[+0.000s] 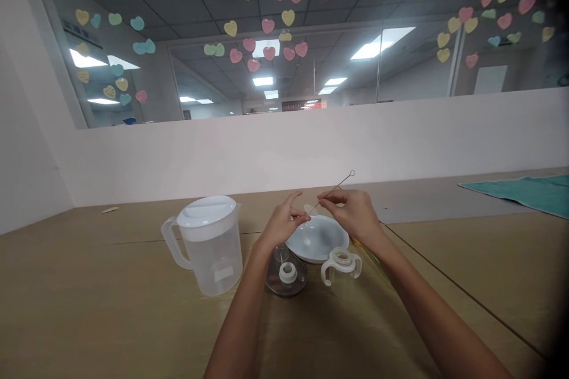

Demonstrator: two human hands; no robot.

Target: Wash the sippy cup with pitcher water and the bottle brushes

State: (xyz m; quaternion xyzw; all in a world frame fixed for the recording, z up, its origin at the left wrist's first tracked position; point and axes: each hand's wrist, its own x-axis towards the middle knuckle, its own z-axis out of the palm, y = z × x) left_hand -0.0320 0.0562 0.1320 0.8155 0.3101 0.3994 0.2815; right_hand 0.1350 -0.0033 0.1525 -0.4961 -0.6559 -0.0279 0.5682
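Observation:
My right hand point(351, 210) pinches a thin wire-handled brush point(341, 182), whose looped end points up and right. Its lower end reaches a small clear piece point(310, 209) that my left hand point(287, 218) holds between thumb and fingers. Both hands are above a white bowl point(317, 240). In front of the bowl, a clear bottle with a white two-handled collar point(342, 259) stands upright. A dark round tray point(287, 287) to its left holds a white ring point(288, 273) and a clear cap point(281, 253).
A lidded translucent pitcher point(213, 249) stands left of the tray. Behind my right forearm lies something yellow and green, partly hidden. A teal cloth point(524, 192) lies at the far right. A white wall point(311, 151) with a window above borders the table's back.

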